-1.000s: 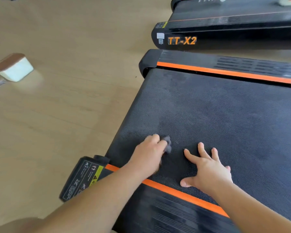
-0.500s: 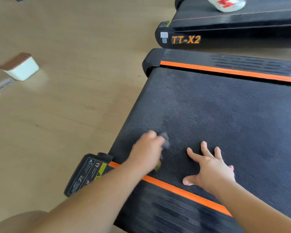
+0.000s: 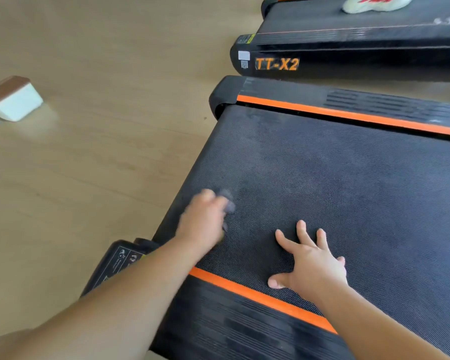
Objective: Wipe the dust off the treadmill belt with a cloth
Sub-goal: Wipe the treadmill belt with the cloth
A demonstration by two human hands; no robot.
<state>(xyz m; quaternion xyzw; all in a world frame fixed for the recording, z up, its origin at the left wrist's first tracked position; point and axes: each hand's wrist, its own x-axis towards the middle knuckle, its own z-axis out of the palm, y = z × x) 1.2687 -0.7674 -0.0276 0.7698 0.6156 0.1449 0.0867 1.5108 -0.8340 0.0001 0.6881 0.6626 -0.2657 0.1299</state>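
On belt (image 3: 348,190) | cloth (image 3: 228,202) in left hand (image 3: 205,220) grip | right hand (image 3: 315,265) flat

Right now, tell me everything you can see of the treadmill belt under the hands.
The treadmill belt is black, matte, finely cross-textured and rubbery-looking. It lies flat between two orange-striped side rails. Greyish hazy patches show near its far corner and towards the middle. The left hand, motion-blurred, grips a small dark cloth against it. The right hand rests flat on it, fingers spread.
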